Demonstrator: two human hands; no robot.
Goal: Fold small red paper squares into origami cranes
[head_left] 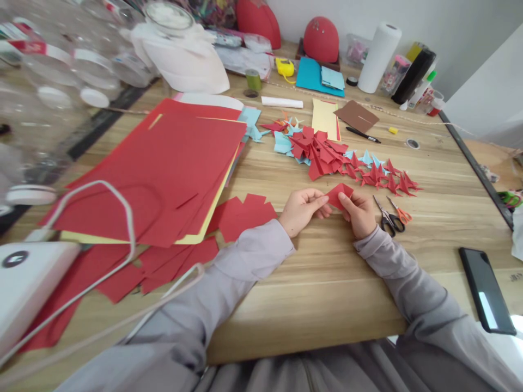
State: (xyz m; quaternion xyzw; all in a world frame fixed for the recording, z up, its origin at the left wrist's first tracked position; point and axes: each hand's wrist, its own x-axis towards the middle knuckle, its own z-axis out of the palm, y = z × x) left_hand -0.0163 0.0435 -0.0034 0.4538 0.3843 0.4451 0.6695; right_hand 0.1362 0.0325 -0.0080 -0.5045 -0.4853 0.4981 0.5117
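Observation:
A small folded piece of red paper (pixel 339 195) is held between both hands above the wooden table. My left hand (pixel 304 208) pinches its left corner between thumb and fingers. My right hand (pixel 358 212) grips its right side, thumb on top. Just beyond the hands lies a heap of folded red and light-blue paper pieces (pixel 321 152), with pointed red shapes (pixel 373 175) trailing to the right. Cut red paper pieces (pixel 247 218) lie left of my left hand.
Large red sheets (pixel 163 169) are stacked at the left, near a white device (pixel 32 283) with a cable. Black scissors (pixel 392 222) and orange scissors (pixel 402 214) lie right of my hands. A phone (pixel 486 291) rests at the right edge. Plastic bottles (pixel 93 68) crowd the back left.

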